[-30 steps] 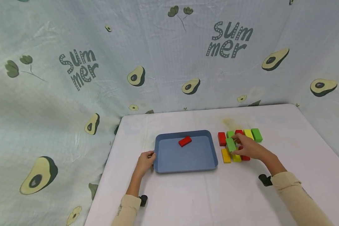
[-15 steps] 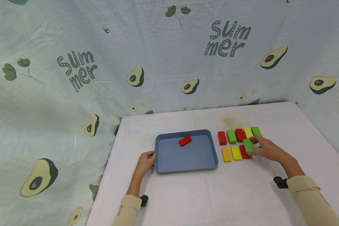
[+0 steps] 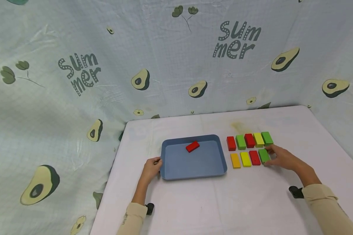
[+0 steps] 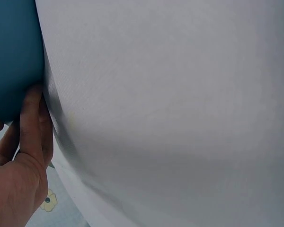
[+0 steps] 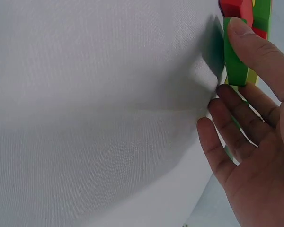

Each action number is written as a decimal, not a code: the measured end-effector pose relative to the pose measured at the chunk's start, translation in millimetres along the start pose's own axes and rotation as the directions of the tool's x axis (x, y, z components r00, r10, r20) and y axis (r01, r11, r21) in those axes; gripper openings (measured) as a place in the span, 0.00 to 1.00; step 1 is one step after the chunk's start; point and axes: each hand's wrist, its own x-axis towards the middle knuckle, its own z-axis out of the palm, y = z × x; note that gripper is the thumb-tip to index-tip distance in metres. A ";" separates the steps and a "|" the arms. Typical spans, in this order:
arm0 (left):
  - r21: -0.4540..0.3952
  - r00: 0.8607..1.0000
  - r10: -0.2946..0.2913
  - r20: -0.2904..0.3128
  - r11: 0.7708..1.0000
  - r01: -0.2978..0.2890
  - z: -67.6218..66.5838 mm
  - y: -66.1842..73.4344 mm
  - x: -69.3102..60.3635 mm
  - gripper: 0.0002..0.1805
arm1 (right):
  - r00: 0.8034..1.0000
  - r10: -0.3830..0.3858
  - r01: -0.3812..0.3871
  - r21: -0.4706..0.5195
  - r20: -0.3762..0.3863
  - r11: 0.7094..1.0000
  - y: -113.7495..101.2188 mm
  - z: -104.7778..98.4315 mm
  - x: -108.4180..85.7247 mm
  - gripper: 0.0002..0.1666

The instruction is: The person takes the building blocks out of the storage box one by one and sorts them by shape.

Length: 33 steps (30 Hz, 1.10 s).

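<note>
My right hand (image 3: 284,159) pinches a green block (image 3: 264,156) at the right end of the front row. In the right wrist view the thumb lies on one end of this green block (image 5: 235,56) and fingertips touch the other end. At the left edge of a blue-grey tray (image 3: 194,174), my left hand (image 3: 151,169) holds the rim. The left wrist view shows its fingers against the tray's side (image 4: 16,56), the thumb partly out of frame. One red block (image 3: 192,146) lies tilted inside the tray, toward the back.
Beside the held block, the front row has an orange block (image 3: 235,161), a yellow block (image 3: 245,159) and a red block (image 3: 254,157). Behind stands a row of several red, green and yellow blocks (image 3: 249,140). A printed cloth (image 3: 164,58) hangs beyond the white table (image 3: 194,209).
The right hand has carried the green block rightward across the front row and lowered it beside the red block. The left hand has stayed at the tray.
</note>
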 end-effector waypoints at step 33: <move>-0.012 1.000 0.001 -0.019 1.000 -0.001 1.4 1.3 -2.3 0.21 | 0.984 -0.058 0.044 -0.090 -0.170 0.995 -48.3 1.7 -1.2 0.43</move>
